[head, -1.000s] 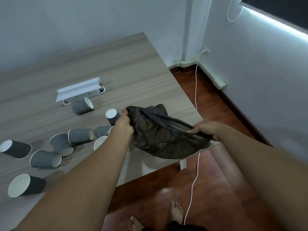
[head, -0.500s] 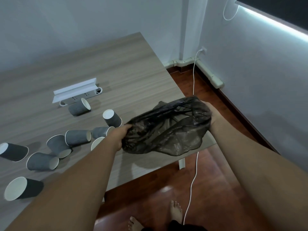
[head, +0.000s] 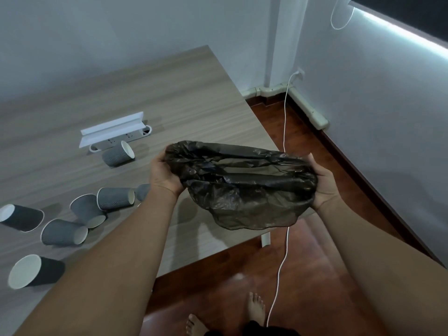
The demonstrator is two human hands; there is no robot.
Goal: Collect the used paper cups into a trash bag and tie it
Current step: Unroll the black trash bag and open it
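Arms reached out over the table (head: 184, 98) corner. Our left hand (head: 163, 174) and right hand (head: 323, 186) each gripped one side of the black trash bag (head: 244, 187), stretching it wide in the air. Paper cups (head: 114, 198) lay tipped over on the table, left of the bag.

This looks like a small office or meeting room. A long wood-grain table (head: 145, 98) fills the left side, with a white power strip (head: 116, 137) set on it at the far left, as meeting tables have. Grey paper cups (head: 63, 232) lie tipped over on the near left. The walls (head: 375, 93) are plain and pale, with white cable trunking (head: 308, 105) along the skirting at the far right. The floor (head: 315, 275) is reddish wood, and a white cable (head: 284, 132) runs from a wall socket (head: 300, 73).
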